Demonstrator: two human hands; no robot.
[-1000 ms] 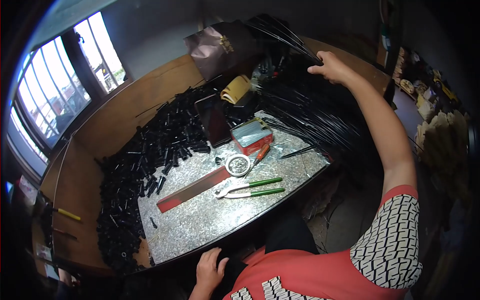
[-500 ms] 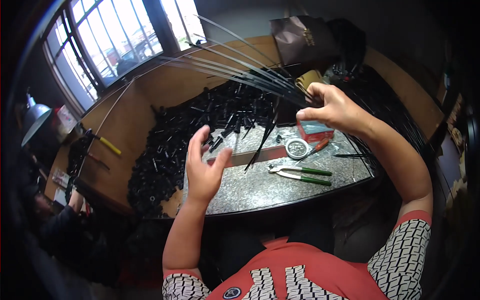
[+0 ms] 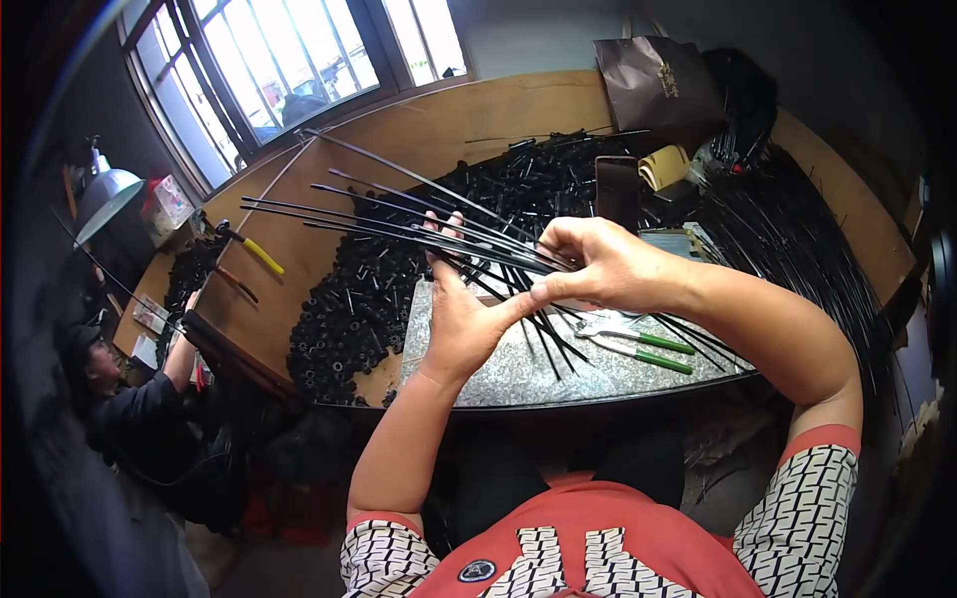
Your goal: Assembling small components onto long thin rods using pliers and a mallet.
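A fanned bundle of long thin black strips (image 3: 503, 249) lies across both hands above the bench, its loose ends pointing to the upper left. My right hand (image 3: 613, 267) pinches the bundle near its right part. My left hand (image 3: 464, 324) is around the strips farther left, fingers up behind them and thumb stretched toward the right fingertips. Shorter ends hang down over the speckled stone slab (image 3: 498, 379). Beneath the right hand, green-handled pliers (image 3: 666, 343) lie on the slab, partly covered by the strips.
A heap of small black parts (image 3: 349, 299) spreads behind and left. More black strips (image 3: 807, 234) lie at right. A dark phone-like rectangle (image 3: 616, 189) and brown paper bag (image 3: 653, 85) stand at the back. Far left are a yellow-handled tool (image 3: 261, 253) and another person (image 3: 135, 399).
My right hand has come lower and left with the strips. My left hand, apart from them before, has closed around the bundle. The view has shifted somewhat.
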